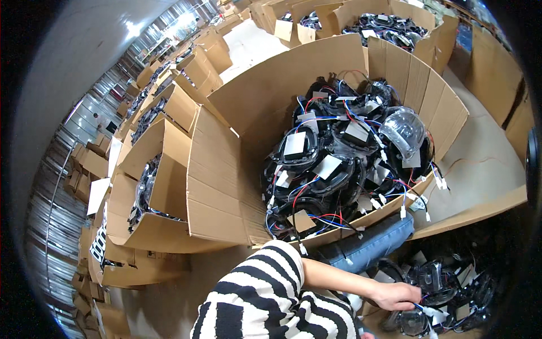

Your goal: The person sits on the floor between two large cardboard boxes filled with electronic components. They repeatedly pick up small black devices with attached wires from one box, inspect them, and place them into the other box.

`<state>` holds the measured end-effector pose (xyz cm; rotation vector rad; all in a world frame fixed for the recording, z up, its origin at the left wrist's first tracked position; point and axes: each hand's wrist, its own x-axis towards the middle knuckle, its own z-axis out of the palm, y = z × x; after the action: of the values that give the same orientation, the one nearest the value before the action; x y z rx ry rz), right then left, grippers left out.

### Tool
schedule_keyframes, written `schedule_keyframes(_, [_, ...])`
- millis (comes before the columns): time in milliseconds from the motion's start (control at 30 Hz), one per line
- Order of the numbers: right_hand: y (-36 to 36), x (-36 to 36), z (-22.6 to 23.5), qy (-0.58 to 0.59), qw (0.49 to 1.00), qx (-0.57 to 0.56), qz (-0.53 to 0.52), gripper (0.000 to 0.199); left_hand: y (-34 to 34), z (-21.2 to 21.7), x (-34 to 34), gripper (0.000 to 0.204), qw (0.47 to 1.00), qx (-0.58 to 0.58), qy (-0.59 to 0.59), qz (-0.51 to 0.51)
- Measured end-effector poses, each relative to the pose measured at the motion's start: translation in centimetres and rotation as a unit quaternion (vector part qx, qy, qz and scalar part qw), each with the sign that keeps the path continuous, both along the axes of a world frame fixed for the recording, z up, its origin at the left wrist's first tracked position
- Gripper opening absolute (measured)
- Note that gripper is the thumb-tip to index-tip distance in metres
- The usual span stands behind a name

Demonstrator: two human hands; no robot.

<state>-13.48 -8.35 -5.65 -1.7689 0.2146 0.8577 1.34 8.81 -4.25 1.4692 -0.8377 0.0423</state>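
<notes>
From my remote seat I see the left hand reaching right, palm down, fingers curled at the wires of the loose lamps at lower right. The shadow there is deep, so I can't tell whether it grasps a wire or merely touches. Of the right hand I seem to get just a sliver at the lower edge; its grip I can't read. Ahead stands an open carton heaped with more lamps, white cards and a clear cover on top, blue cloth against its near side.
</notes>
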Motion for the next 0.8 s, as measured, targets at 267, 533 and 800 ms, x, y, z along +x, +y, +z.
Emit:
schedule_keyframes(267, [2.3,0.1,3.9,-0.146,0.980,-0.015,-0.137,0.006,0.0,-0.2,-0.9,0.026,0.912,0.036,0.339,-0.228])
schedule_keyframes(533, [1.3,1.5,4.7,-0.194,0.945,0.008,-0.263,0.007,-0.3,0.2,0.5,0.018,0.907,0.132,0.305,-0.260])
schedule_keyframes(800, [1.2,0.0,6.5,-0.224,0.914,0.049,-0.336,0.007,-1.4,0.9,-1.2,0.019,0.937,0.176,0.129,-0.271])
